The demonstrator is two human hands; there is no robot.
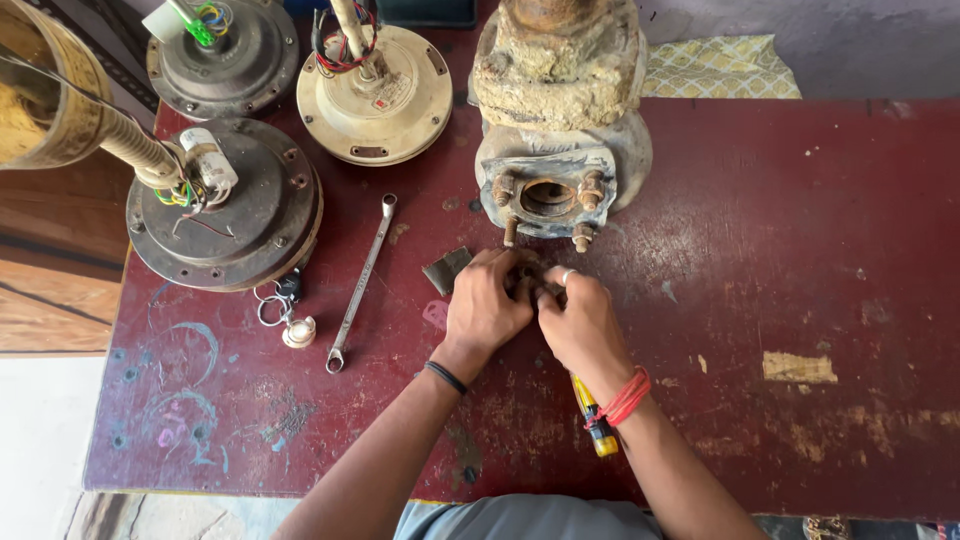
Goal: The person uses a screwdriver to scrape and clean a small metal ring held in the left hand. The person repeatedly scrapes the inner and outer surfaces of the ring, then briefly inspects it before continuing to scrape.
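Both my hands meet at the middle of the dark red table [780, 250], just in front of a rusty pump body [560, 130] with a bolted flange opening. My left hand [487, 305] and my right hand [577, 318] close together around a small dark part; most of it is hidden by my fingers. A small dark flat piece [445, 270] lies touching the left of my left hand. A yellow-handled tool [594, 420] lies under my right wrist.
Three ceiling-fan motors stand at the back left: a dark one [225, 205], another dark one [222, 60] and a cream one [375, 95]. A long spanner [360, 285] lies left of my hands, a key ring [280, 305] beside it. Yellow patterned cloth [720, 68] sits at the back.
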